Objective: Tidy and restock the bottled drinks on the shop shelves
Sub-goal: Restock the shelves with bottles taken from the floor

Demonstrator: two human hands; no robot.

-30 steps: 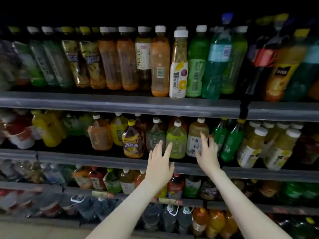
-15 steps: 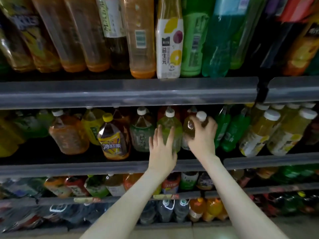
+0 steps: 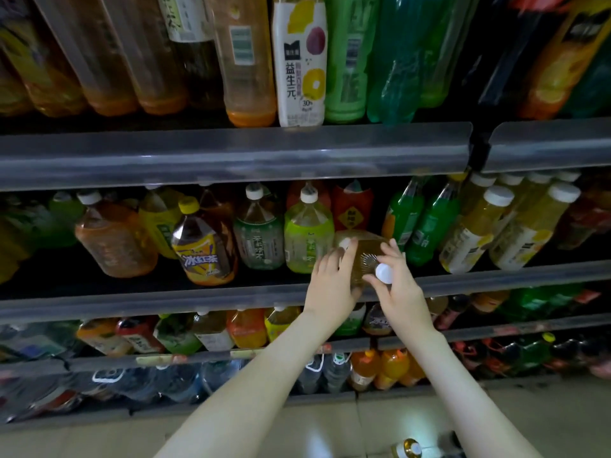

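Tipped forward now, amber tea bottle [image 3: 362, 252] overhangs the shelf [image 3: 198, 299] front edge; left hand [image 3: 330, 282] and right hand [image 3: 401, 297] each keep a grip on it.

Single head-worn camera, close to the shelves [image 3: 231, 153], faces forward and slightly down at them.

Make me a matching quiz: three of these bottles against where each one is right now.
Bottles:
1 white-labelled bottle
2 yellow-capped tea bottle
3 white-capped amber bottle

Places:
a tipped over, held between the left hand and right hand
b standing on the top shelf
c standing on the second shelf

Pairs: 1-b; 2-c; 3-a
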